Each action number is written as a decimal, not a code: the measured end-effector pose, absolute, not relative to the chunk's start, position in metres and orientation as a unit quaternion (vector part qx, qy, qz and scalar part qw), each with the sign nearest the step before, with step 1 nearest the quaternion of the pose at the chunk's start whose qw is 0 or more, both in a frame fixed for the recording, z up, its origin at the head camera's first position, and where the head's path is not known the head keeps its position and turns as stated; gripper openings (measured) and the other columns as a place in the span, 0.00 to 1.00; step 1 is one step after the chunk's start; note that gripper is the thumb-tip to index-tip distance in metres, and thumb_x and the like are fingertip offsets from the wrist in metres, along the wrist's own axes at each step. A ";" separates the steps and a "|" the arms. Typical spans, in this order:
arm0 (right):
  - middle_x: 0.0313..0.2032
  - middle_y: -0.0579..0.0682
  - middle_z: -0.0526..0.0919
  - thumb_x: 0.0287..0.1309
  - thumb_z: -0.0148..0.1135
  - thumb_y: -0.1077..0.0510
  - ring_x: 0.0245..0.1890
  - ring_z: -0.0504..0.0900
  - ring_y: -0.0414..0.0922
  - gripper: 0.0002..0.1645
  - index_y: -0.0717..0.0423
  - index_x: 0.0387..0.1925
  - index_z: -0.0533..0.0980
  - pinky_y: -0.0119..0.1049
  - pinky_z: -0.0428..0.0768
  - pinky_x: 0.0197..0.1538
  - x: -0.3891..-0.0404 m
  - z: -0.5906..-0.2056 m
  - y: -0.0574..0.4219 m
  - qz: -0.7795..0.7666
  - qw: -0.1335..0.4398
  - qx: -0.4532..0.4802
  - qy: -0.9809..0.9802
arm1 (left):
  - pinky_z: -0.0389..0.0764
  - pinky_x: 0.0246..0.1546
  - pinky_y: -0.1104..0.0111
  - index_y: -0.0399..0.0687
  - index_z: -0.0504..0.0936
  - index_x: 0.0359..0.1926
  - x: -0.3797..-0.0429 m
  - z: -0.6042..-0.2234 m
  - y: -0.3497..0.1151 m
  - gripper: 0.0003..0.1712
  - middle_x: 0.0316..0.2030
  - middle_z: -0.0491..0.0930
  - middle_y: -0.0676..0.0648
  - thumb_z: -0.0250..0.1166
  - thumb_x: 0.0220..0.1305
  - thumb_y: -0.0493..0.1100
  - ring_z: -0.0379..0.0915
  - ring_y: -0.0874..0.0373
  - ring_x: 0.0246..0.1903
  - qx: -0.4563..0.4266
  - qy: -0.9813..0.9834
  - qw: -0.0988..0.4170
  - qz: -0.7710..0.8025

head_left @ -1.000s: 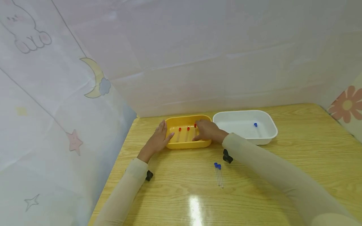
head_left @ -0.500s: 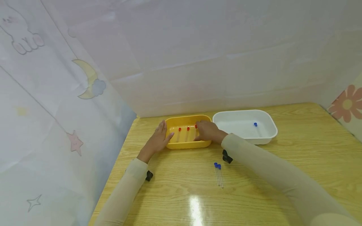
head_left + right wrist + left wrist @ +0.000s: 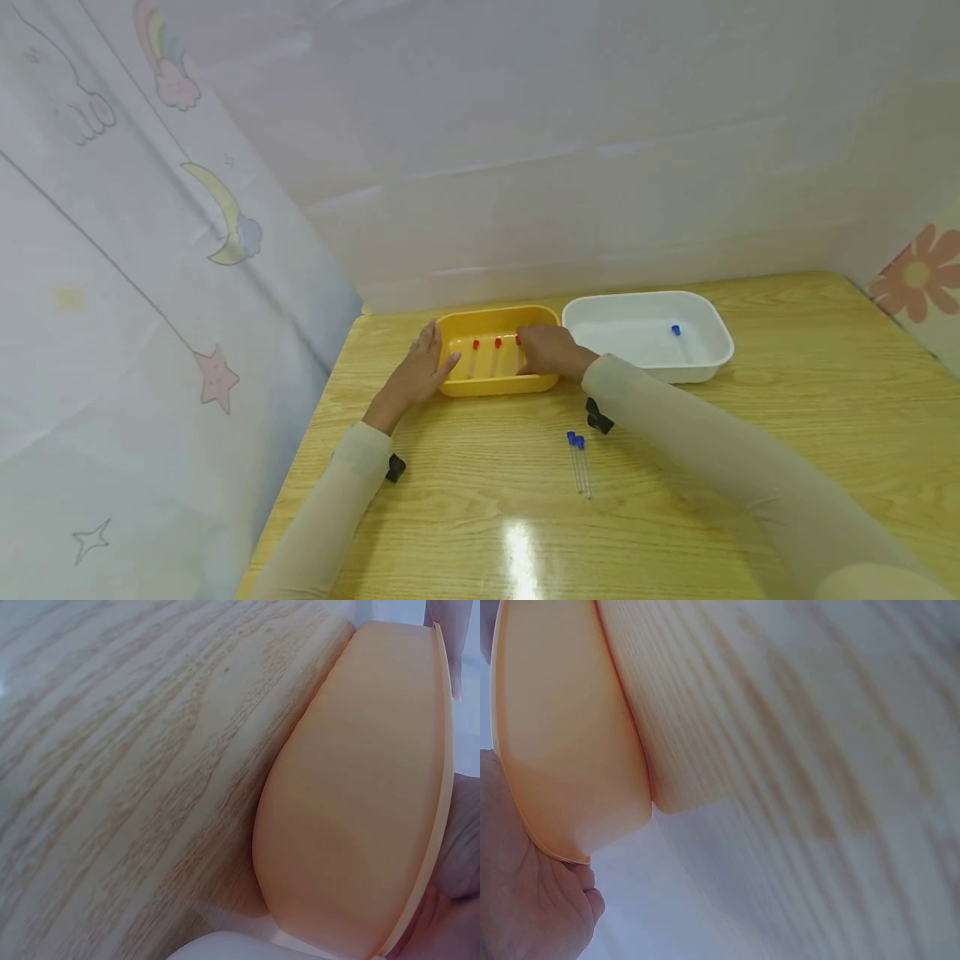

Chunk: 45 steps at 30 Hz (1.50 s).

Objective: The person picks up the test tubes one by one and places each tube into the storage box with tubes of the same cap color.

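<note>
My left hand [image 3: 415, 372] rests against the left end of the yellow tray [image 3: 498, 385], fingers straight along its rim and thumb over the edge. In the left wrist view, the palm [image 3: 536, 907] touches that rim. Inside the tray lie two thin clear test tubes with red caps [image 3: 476, 344] [image 3: 498, 342], side by side. My right hand [image 3: 551, 350] reaches in over the tray's right end, thumb and fingers about a third red-capped test tube [image 3: 518, 340], partly hidden by the hand. In the right wrist view, the tray wall [image 3: 352, 772] hides the fingertips.
A white tray [image 3: 718, 363] stands to the right of the yellow one, with one blue-capped test tube [image 3: 677, 331] in it. Two more blue-capped test tubes [image 3: 577, 462] lie together on the wooden table [image 3: 465, 500] in front. A printed cloth [image 3: 600, 167] hangs behind.
The third red cap has shifted slightly toward me, and my right fingers have drawn in closer over it. My left hand has stayed at the tray's left end.
</note>
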State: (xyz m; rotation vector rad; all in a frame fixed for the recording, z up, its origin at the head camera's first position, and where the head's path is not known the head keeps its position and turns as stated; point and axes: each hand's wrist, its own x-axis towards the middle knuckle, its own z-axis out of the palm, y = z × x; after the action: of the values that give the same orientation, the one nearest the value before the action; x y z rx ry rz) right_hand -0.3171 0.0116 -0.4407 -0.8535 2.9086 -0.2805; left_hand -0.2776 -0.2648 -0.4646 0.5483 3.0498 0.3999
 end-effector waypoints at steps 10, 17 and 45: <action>0.33 0.50 0.80 0.49 0.79 0.38 0.34 0.80 0.49 0.34 0.57 0.45 0.76 0.46 0.82 0.34 -0.321 -0.448 0.007 -0.075 0.054 -0.278 0.956 | 0.38 0.76 0.51 0.31 0.35 0.79 -0.278 -0.467 -0.267 0.51 0.79 0.26 0.38 0.32 0.78 0.70 0.28 0.41 0.79 0.176 0.975 0.011 0.134; 0.33 0.50 0.80 0.49 0.79 0.38 0.35 0.81 0.49 0.33 0.56 0.43 0.76 0.47 0.82 0.36 -0.324 -0.451 0.007 -0.070 0.054 -0.274 0.958 | 0.38 0.77 0.51 0.32 0.34 0.79 -0.276 -0.466 -0.265 0.50 0.79 0.26 0.39 0.33 0.79 0.68 0.27 0.43 0.79 0.173 0.975 0.011 0.136; 0.36 0.51 0.80 0.50 0.79 0.39 0.38 0.80 0.50 0.31 0.57 0.42 0.78 0.49 0.83 0.39 -0.321 -0.451 0.003 -0.069 0.054 -0.275 0.957 | 0.38 0.76 0.51 0.31 0.35 0.79 -0.272 -0.464 -0.267 0.51 0.79 0.25 0.39 0.33 0.79 0.69 0.26 0.44 0.79 0.170 0.976 0.008 0.134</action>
State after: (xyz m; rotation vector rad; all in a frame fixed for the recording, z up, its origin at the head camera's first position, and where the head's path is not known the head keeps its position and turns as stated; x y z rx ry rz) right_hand -0.3213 0.0030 -0.4509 -0.8367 2.9086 -0.2109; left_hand -0.2719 -0.2669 -0.4639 0.5300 3.0517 0.4199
